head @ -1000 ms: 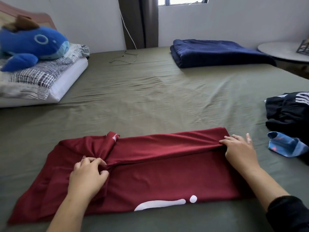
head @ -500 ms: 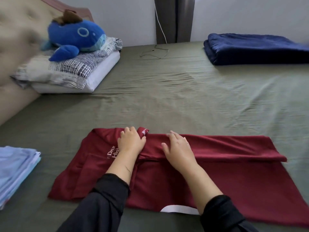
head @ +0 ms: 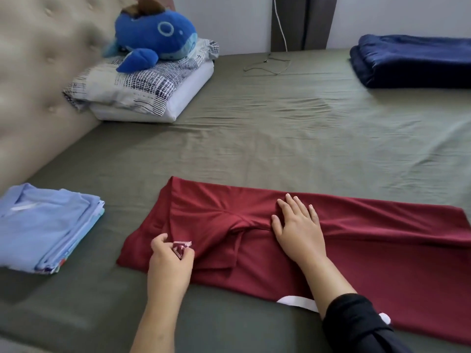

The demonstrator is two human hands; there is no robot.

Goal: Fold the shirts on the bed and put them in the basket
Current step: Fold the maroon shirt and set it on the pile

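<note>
Since half a second ago, my left hand (head: 170, 258) pulled the dark red jersey shirt's (head: 369, 240) sleeve downward, pinching it; my right hand (head: 297, 222) pressed flat. At lower centre, folding was half done; no basket visible.

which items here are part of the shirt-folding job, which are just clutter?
Job:
- red shirt, half folded on the bed
- left hand pinching its sleeve cuff
- right hand flat on the fold
- folded light blue shirts

Clutter:
- blue whale plush on the pillows
- folded navy blanket
- cable

No basket in view.
</note>
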